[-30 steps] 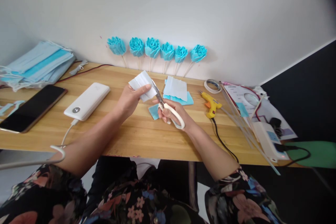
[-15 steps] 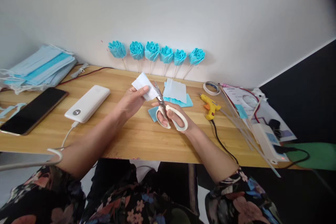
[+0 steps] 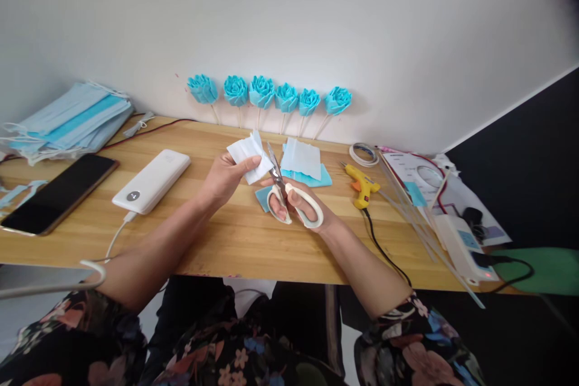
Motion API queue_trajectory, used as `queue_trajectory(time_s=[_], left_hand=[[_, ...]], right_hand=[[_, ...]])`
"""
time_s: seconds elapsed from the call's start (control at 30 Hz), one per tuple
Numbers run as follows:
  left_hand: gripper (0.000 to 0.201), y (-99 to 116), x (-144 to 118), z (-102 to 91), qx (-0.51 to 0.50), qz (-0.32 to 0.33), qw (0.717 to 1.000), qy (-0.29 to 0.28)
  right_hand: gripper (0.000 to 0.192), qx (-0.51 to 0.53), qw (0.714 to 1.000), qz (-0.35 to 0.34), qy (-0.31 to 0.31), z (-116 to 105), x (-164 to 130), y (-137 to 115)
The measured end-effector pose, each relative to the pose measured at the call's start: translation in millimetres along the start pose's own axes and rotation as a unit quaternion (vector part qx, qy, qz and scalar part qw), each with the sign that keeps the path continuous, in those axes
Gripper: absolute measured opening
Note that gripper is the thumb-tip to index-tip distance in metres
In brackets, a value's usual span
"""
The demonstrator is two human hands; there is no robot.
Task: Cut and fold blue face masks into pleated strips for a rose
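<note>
While the wooden table (image 3: 235, 241) carries everything in view, the power bank (image 3: 151, 181) makes a handy landmark near its middle-left. Far to the left of the power bank, against the wall, lies a stack of blue face masks (image 3: 67, 120); just left of the power bank a dark phone (image 3: 56, 193) lies flat. A white cable (image 3: 118, 232) leaves the near end of the power bank and runs off the table's front edge.

To the right of the power bank, the left hand (image 3: 226, 178) is raised above the table, thumb and fingers pinched on a white fabric piece (image 3: 248, 154), which is held in the air, tilted. Right of that, the right hand (image 3: 298, 205) is closed through the white handles of the scissors (image 3: 289, 196); the blades point up and away, their tips at the right edge of the fabric piece. Whether the blades are parted or meet cannot be told. Under this hand a small blue scrap (image 3: 262, 196) lies on the wood.

Farther right of the power bank sit cut squares (image 3: 303, 163), white on blue, and behind them six blue flowers (image 3: 271, 93) on sticks lean on the wall. Beyond come a tape roll (image 3: 364, 154), a yellow glue gun (image 3: 362, 178) with a black cord, and long thin sticks (image 3: 420, 217).
</note>
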State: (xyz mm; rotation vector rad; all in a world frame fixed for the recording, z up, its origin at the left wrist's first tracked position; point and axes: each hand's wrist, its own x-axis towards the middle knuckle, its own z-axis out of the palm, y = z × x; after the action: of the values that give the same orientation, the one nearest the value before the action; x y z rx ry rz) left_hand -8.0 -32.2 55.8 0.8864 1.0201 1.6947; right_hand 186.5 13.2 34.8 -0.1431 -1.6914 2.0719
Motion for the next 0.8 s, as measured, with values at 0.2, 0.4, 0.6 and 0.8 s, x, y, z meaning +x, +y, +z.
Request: queue_trajectory(time_s=[0.2, 0.4, 0.6, 0.8], left_hand=[[0.031, 0.4, 0.3, -0.8, 0.075, 0.026, 0.997, -0.026], [0.030, 1.6, -1.9, 5.0, 0.123, 0.026, 0.992, -0.033], [0.028, -2.5, -1.0, 2.0, 0.090, 0.028, 0.995, -0.024], [0.032, -6.5, -0.7, -1.0, 0.079, 0.042, 0.996, -0.003]], right_hand=[[0.053, 0.010, 1.000, 0.006, 0.017, 2.2, 0.1, -0.8], [0.043, -0.007, 0.999, 0.009, 0.035, 1.8, 1.5, -1.5], [0.049, -0.017, 0.997, 0.010, 0.068, 1.3, 2.0, -2.7], [0.048, -0.015, 0.998, 0.007, 0.065, -0.6, 1.9, -2.9]])
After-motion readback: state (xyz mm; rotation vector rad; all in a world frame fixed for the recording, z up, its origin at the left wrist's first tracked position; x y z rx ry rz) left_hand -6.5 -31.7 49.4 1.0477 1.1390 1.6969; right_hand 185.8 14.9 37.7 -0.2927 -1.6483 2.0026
